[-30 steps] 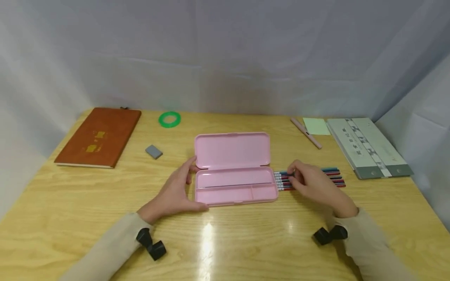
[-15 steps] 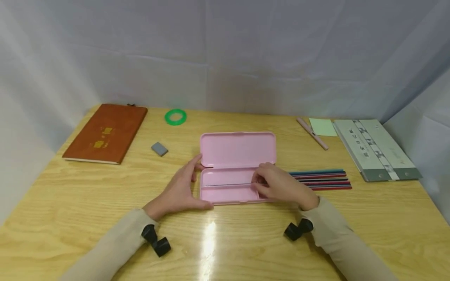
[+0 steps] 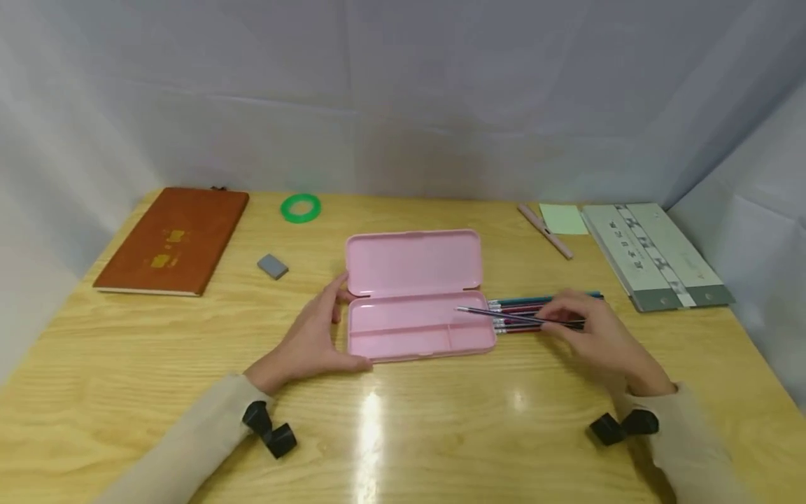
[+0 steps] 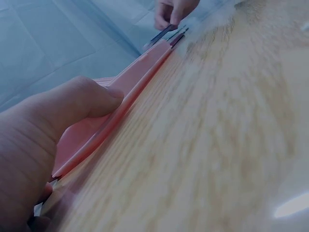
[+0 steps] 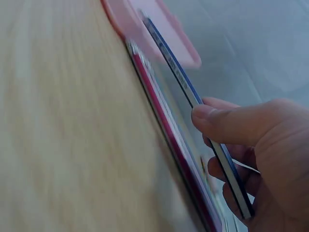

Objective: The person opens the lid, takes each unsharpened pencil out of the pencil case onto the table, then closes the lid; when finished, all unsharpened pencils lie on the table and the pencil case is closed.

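Observation:
A pink pencil case (image 3: 403,311) lies with its lid folded back, its inside split into compartments. My left hand (image 3: 315,336) holds the case's left end, thumb at the front edge and fingers at the back corner; in the left wrist view the thumb (image 4: 82,99) presses on the rim. My right hand (image 3: 585,332) pinches a dark pencil (image 5: 176,72) between thumb and fingers. The pencil slants, its ferrule end over the right part of the case. Below it, several pencils (image 3: 516,329) lie side by side on the table, ends at the case's right side.
A brown notebook (image 3: 173,241) lies at the left, near a grey eraser (image 3: 273,266) and a green tape roll (image 3: 300,208). Toward the back right are a pink pen (image 3: 545,231), green sticky notes (image 3: 563,219) and a pale green notebook (image 3: 655,255). A pale curtain (image 3: 403,105) stands behind.
The dark pencil that lay along the case's divider is now in my right hand, which reached into the case and moved back right. My left hand stays at the case.

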`<control>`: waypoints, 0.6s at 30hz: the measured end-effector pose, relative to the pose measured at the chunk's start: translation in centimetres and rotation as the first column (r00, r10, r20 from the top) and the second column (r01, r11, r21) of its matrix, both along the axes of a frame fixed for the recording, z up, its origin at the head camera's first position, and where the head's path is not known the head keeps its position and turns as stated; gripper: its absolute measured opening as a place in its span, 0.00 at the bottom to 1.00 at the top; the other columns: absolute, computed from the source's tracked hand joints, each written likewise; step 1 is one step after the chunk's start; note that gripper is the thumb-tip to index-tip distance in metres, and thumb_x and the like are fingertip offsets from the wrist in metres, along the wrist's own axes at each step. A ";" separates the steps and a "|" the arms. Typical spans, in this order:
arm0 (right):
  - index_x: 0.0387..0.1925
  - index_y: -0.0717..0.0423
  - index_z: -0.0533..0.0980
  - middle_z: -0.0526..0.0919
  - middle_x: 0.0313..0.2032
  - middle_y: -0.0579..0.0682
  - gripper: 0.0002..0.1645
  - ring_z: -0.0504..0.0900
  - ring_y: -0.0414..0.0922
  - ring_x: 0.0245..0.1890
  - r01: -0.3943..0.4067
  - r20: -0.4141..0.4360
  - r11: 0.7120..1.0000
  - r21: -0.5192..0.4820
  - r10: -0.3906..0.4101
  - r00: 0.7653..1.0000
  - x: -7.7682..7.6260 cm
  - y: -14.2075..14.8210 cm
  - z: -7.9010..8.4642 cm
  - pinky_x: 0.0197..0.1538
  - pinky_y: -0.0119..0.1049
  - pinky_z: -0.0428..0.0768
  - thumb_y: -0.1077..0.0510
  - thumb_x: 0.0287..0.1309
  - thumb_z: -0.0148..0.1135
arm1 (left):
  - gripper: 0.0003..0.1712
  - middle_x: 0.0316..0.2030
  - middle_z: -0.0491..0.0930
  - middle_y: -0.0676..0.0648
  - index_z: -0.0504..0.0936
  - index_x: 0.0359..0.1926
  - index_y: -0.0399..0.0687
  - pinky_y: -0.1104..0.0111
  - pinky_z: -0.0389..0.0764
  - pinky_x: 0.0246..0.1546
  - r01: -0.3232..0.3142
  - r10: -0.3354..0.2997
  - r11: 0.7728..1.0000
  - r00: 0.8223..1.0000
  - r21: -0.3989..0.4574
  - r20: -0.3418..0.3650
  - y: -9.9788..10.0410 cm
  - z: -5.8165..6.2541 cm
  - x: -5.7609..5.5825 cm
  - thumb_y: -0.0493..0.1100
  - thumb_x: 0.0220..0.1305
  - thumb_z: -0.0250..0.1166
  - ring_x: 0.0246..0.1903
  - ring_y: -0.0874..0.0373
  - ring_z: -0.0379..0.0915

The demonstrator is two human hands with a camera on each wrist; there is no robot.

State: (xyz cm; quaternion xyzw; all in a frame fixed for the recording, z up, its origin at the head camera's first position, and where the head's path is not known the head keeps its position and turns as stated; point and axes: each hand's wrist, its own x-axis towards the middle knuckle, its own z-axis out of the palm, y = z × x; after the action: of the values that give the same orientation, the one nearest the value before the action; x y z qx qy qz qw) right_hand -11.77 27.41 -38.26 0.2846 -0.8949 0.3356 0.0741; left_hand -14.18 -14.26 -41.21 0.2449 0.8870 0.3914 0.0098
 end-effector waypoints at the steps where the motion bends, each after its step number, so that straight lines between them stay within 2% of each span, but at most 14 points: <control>1: 0.35 0.50 0.82 0.79 0.33 0.41 0.15 0.74 0.32 0.33 0.043 0.019 0.999 0.003 -0.043 0.999 0.6 1.6 -0.2 0.37 0.23 0.73 0.72 0.50 0.67 | 0.78 0.52 0.73 0.48 0.45 0.75 0.42 0.68 0.66 0.34 -0.003 0.003 1.000 1.000 -0.001 -0.001 -0.1 0.0 0.0 0.56 0.26 0.83 0.36 0.59 0.61; 4: 0.35 0.49 0.83 0.80 0.33 0.40 0.15 0.75 0.31 0.34 0.103 0.060 0.995 0.015 -0.103 0.993 1.9 4.7 -0.7 0.39 0.21 0.73 0.72 0.49 0.68 | 0.78 0.52 0.73 0.47 0.46 0.75 0.41 0.69 0.66 0.33 -0.009 0.009 1.000 1.000 -0.001 -0.002 -0.4 -0.1 0.0 0.56 0.26 0.83 0.36 0.59 0.61; 7: 0.33 0.47 0.83 0.80 0.32 0.39 0.17 0.74 0.30 0.35 0.109 0.033 0.993 0.054 -0.111 0.993 2.4 5.6 -1.1 0.40 0.20 0.72 0.72 0.47 0.69 | 0.78 0.51 0.73 0.47 0.46 0.75 0.41 0.69 0.66 0.33 -0.015 0.015 1.000 1.000 -0.004 -0.015 -0.6 -0.1 0.1 0.56 0.26 0.83 0.36 0.59 0.61; 14: 0.32 0.50 0.81 0.75 0.30 0.41 0.19 0.70 0.31 0.29 0.126 -0.101 0.980 0.153 -0.111 0.989 2.0 4.6 -1.3 0.31 0.24 0.71 0.75 0.42 0.70 | 0.78 0.52 0.74 0.47 0.46 0.75 0.43 0.68 0.66 0.35 0.010 -0.010 1.000 1.000 -0.004 -0.025 -0.2 -0.3 -0.1 0.57 0.27 0.83 0.37 0.59 0.61; 18: 0.34 0.49 0.80 0.74 0.30 0.41 0.19 0.69 0.33 0.30 0.096 -0.088 0.976 0.193 -0.080 0.993 1.1 2.6 -0.8 0.32 0.28 0.72 0.74 0.43 0.69 | 0.78 0.52 0.74 0.47 0.46 0.75 0.42 0.68 0.66 0.35 0.003 -0.003 1.000 1.000 -0.006 -0.025 -0.2 -0.2 -0.1 0.57 0.26 0.83 0.37 0.59 0.61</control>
State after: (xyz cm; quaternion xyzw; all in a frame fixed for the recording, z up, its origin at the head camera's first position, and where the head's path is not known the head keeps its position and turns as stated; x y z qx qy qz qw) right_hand -10.65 29.99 -39.07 0.2639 -0.9318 0.2301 0.0958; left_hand -14.32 -14.43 -41.43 0.2511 0.8879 0.3856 -0.0002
